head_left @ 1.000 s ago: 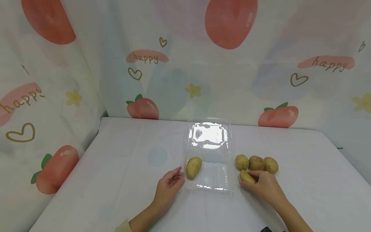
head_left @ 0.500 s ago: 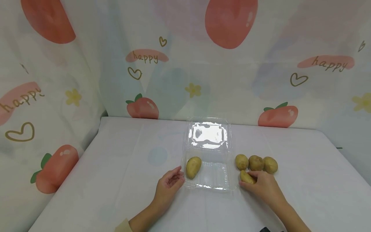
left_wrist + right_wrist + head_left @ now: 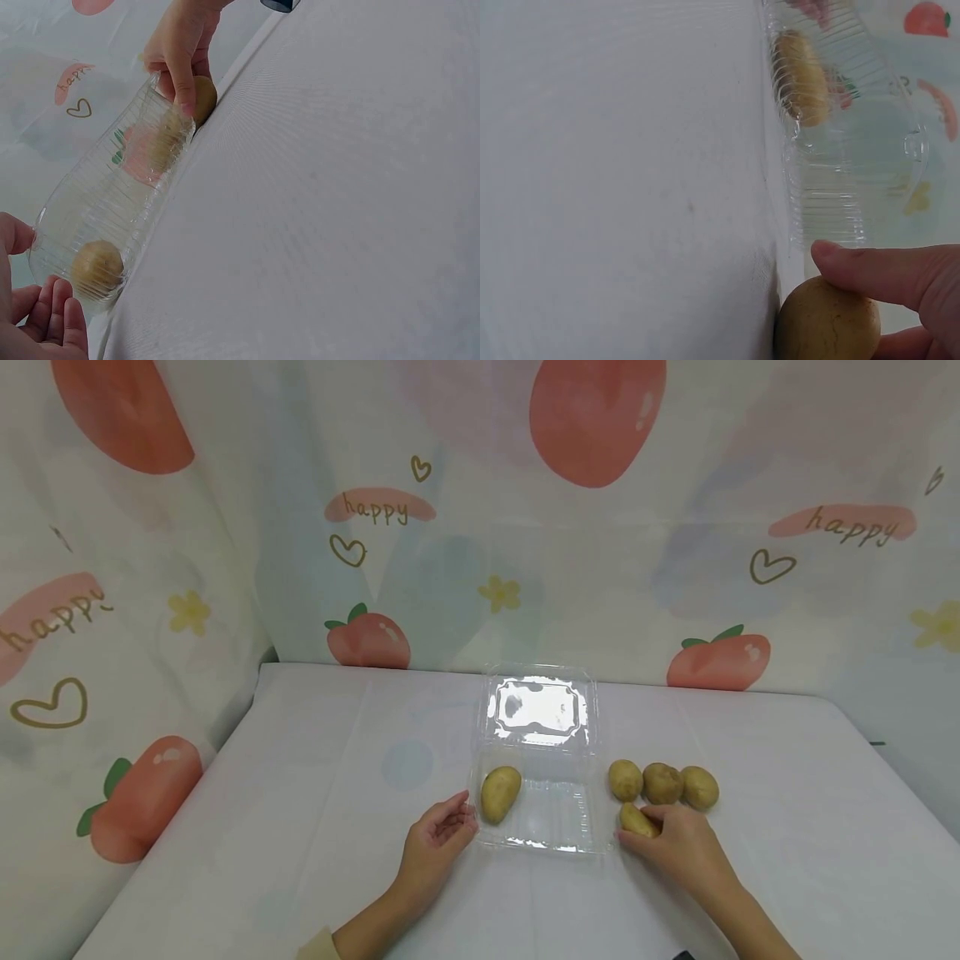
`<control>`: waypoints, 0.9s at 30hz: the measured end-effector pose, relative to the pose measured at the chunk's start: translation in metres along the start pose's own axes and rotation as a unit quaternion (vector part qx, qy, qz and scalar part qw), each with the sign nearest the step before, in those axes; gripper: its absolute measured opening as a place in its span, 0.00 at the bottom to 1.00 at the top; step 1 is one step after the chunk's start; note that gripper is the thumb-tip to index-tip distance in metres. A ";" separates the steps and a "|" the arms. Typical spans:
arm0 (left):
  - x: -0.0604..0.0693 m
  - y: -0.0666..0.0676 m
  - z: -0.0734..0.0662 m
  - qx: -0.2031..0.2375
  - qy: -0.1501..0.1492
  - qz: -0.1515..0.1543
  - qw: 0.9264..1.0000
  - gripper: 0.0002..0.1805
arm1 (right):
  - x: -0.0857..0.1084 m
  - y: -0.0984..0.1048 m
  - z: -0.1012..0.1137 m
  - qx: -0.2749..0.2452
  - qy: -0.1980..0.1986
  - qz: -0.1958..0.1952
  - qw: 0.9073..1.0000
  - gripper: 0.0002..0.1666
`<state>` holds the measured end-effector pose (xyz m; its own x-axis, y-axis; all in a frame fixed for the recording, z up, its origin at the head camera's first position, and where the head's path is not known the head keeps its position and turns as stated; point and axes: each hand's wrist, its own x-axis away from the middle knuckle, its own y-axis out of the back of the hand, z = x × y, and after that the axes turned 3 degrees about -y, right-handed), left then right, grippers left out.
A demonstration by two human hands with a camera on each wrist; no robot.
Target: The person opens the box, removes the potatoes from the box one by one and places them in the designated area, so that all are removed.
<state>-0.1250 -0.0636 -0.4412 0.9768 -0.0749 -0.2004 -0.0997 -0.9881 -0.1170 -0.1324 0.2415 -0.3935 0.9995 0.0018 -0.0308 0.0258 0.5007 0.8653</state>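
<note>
A clear plastic clamshell container (image 3: pixel 551 814) lies with its lid (image 3: pixel 538 708) folded back. One potato (image 3: pixel 501 795) rests in the left part of its base. My left hand (image 3: pixel 431 852) is at the container's left side; in the left wrist view a fingertip touches the rim and the other fingers are loosely bent beside the wall. To the right of the container, my right hand (image 3: pixel 686 843) grips a potato (image 3: pixel 637 820) between thumb and fingers. The right wrist view shows the thumb lying across that potato (image 3: pixel 829 322), whose far side is partly hidden.
Behind the right hand, several potatoes stand in a row: one at the left (image 3: pixel 625 780), one in the middle (image 3: pixel 663 783) and one at the right (image 3: pixel 700 788). A white cloth (image 3: pixel 337 760) covers the table. A fruit-printed curtain (image 3: pixel 450 568) hangs along the back and left.
</note>
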 end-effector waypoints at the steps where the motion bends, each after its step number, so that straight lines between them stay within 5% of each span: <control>1: 0.000 0.000 0.000 0.000 0.000 0.000 1.000 0.24 | 0.000 0.000 0.000 0.001 -0.001 0.000 1.000 0.22; 13: 0.000 0.000 0.000 -0.002 -0.008 0.001 1.000 0.24 | 0.002 -0.002 0.003 0.014 0.017 -0.032 0.999 0.17; 27: 0.000 0.000 0.001 0.005 -0.008 0.003 1.000 0.24 | 0.003 -0.002 0.003 0.021 0.008 -0.023 0.999 0.23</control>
<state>-0.1253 -0.0635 -0.4419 0.9734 -0.0777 -0.2156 -0.1065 -0.9864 -0.1251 -0.1295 0.2377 -0.3934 0.9969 -0.0060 -0.0785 0.0723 0.4640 0.8829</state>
